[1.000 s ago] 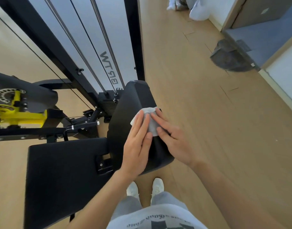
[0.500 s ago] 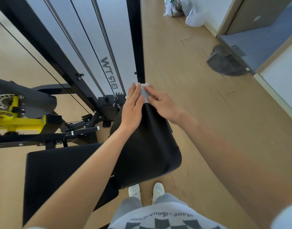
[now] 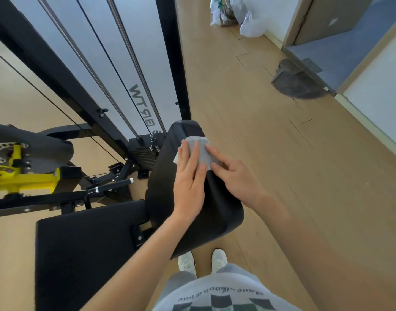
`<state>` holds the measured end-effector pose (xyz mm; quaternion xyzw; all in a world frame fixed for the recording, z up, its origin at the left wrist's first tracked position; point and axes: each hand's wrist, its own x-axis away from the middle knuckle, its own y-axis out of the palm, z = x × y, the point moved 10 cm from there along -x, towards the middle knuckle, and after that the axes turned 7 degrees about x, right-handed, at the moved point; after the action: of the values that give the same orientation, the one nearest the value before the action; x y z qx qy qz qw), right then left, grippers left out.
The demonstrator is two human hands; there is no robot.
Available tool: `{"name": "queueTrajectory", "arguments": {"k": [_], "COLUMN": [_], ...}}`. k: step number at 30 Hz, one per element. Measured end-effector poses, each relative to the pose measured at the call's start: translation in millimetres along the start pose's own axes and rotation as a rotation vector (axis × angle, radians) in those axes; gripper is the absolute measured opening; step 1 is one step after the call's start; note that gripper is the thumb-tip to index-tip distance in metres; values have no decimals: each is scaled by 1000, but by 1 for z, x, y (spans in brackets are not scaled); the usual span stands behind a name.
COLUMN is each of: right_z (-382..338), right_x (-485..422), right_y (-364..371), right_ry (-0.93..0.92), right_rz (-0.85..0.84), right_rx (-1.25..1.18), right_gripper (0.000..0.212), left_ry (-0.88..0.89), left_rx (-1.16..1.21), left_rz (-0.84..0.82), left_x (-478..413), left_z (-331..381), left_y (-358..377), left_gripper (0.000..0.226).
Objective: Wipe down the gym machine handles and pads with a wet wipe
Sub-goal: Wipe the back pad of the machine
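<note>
We see both hands laid on the wet wipe (image 3: 202, 151), which lies spread near the upper end of the black back pad (image 3: 219, 214), just below its rounded top edge. The left hand (image 3: 189, 182) lies flat, fingers straight and close together, pressing the wipe's left half against the pad; nothing is curled round it. The right hand (image 3: 236, 178) comes in from the right with its fingers extended and slightly spread, the fingertips (image 3: 211, 149) resting on the wipe's right edge. Neither hand pinches the wipe; both simply press it.

The middle of the wipe shows between the hands, and its lower part is covered by the fingers. We cannot make out the right thumb. The back pad's lower end hides the person's legs, leaving only the white shoes (image 3: 201, 262) in sight. The seat pad (image 3: 85, 248) sits to the left, its bottom corner cut off by the frame edge. A black handle bar (image 3: 113, 185) and a yellow bracket (image 3: 28, 179) stand beyond it; the weight stack (image 3: 145, 154) is partly hidden behind the pad. White bags (image 3: 248, 21) lie far off by the wall, their contents unclear.
</note>
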<state>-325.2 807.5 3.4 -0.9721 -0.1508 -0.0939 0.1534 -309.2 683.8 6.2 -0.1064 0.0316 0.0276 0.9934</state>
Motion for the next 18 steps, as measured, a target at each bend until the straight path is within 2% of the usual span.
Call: {"name": "queueTrajectory", "arguments": {"k": [9, 13, 18], "right_z": [34, 48, 57], "right_x": [77, 102, 136], "right_y": [-4, -3, 0], "right_ry": [45, 51, 22], "right_rz": [51, 125, 245], "right_rx": [-92, -176, -229], "right_gripper": [47, 46, 45], "left_ry": [40, 75, 200], "left_rx": [-3, -67, -143], "left_rz": [-41, -53, -112], "left_x": [73, 100, 135], "left_z": [-1, 0, 2], "left_y": [23, 29, 35], "left_gripper": [51, 53, 54]}}
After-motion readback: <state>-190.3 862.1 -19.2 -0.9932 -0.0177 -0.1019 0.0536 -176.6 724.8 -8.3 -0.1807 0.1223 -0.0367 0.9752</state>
